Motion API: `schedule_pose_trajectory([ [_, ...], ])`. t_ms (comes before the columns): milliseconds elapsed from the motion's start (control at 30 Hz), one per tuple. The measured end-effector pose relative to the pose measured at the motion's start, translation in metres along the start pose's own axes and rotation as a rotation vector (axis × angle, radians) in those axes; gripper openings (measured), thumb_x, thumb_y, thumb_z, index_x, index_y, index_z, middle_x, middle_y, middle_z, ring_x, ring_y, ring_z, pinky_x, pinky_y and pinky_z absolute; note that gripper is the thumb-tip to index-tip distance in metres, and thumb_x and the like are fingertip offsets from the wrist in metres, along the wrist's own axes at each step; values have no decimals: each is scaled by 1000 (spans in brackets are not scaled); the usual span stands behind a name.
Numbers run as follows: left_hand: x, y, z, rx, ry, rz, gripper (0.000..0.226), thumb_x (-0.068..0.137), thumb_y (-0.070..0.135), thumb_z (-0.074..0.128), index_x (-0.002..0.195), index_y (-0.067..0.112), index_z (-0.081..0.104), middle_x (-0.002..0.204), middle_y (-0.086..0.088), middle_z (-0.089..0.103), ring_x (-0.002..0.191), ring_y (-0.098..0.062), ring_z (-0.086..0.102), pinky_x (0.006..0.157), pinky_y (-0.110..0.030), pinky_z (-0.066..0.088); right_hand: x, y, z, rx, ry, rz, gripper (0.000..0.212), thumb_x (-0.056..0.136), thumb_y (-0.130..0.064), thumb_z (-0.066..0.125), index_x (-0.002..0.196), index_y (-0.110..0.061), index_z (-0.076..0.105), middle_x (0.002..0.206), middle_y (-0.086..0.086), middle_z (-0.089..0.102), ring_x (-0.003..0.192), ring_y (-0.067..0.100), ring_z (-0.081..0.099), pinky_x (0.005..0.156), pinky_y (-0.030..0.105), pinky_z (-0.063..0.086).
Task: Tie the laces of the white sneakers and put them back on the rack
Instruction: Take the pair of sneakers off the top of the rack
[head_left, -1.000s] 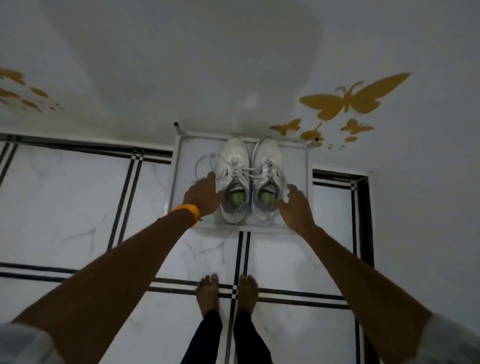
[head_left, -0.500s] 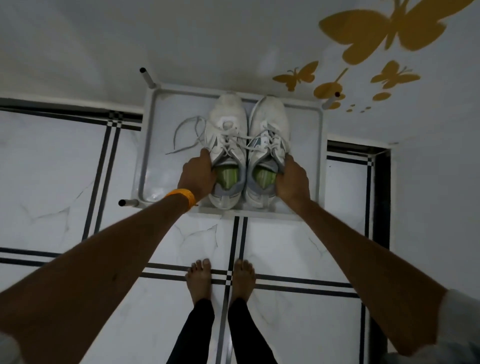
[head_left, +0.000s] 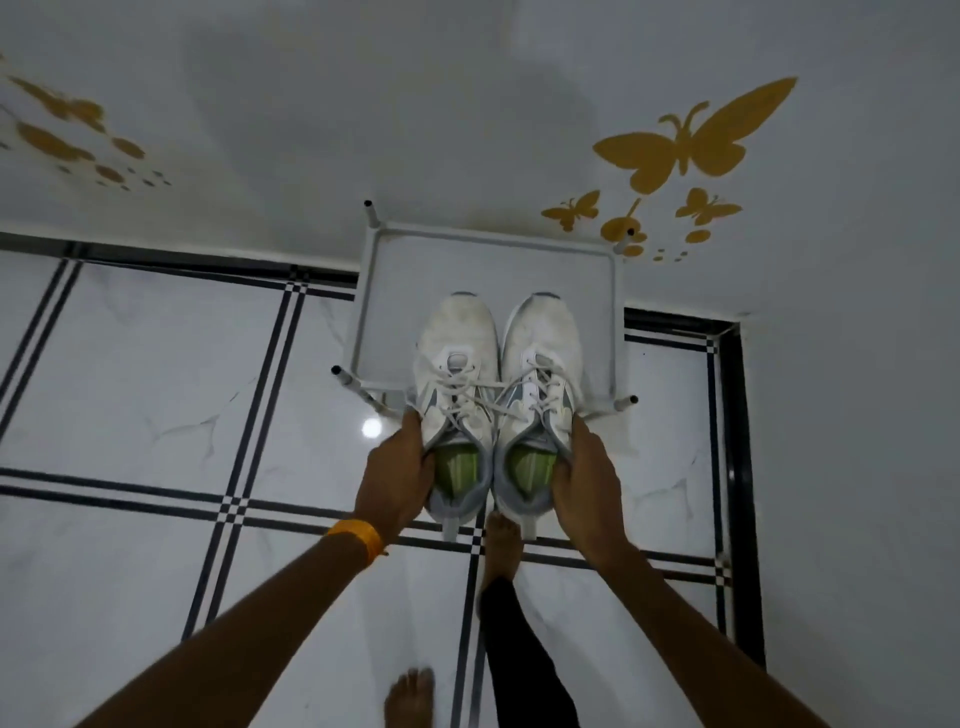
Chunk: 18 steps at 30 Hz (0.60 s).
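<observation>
Both hands clamp sneakers: left hand (head_left: 397, 475) on left sneaker (head_left: 454, 410), right hand (head_left: 584, 480) on right sneaker (head_left: 537, 405); loose laces (head_left: 470, 387) may snag rack (head_left: 615, 332).

White sneakers (head_left: 498, 395) look a bit grubby at the toes, with grey panels on the sides and heels, white laces (head_left: 467, 387) and lime-green insoles (head_left: 457, 465). The rack (head_left: 488, 270) is plain white with black tips on its posts. Floor (head_left: 156, 374) is glossy white marble-look tile with faint grey veins and thin black double lines making little checker squares at the crossings. Wall (head_left: 415, 104) is off-white with mustard-yellow butterfly decals (head_left: 691, 135). Orange wristband (head_left: 358, 538), black trousers (head_left: 524, 649).
</observation>
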<state>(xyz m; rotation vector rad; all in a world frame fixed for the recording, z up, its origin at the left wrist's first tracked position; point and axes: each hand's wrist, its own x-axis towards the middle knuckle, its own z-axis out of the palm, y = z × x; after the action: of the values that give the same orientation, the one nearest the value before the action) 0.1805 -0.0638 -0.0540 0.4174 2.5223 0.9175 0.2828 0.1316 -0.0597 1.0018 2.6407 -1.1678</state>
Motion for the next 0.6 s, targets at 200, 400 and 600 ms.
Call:
schedule_pose_trajectory([
  [200, -90, -80, 45, -13, -100, -58, 22, 96, 19, 50, 115, 8, 48, 100, -12, 68, 88, -28, 67, 74, -30, 52, -97, 53, 66, -11, -42, 89, 46, 96, -8, 49, 142, -9, 43, 124, 13, 58, 114, 27, 58, 92, 27, 43],
  [400, -124, -166, 141, -73, -179, -178, 31, 98, 28, 46, 125, 13, 47, 107, -8, 67, 94, -24, 66, 85, -32, 54, -117, 141, 144, -41, -127, 134, 52, 96, -2, 49, 146, -8, 37, 138, 14, 52, 126, 29, 51, 99, 26, 38],
  [600, -94, -264, 257, -29, -203, -169, 33, 98, 27, 47, 127, 10, 46, 108, -11, 67, 95, -27, 66, 83, -30, 50, -85, 245, 243, -76, -141, 114, 52, 93, -4, 49, 144, -10, 39, 134, 13, 54, 119, 28, 55, 100, 37, 47],
])
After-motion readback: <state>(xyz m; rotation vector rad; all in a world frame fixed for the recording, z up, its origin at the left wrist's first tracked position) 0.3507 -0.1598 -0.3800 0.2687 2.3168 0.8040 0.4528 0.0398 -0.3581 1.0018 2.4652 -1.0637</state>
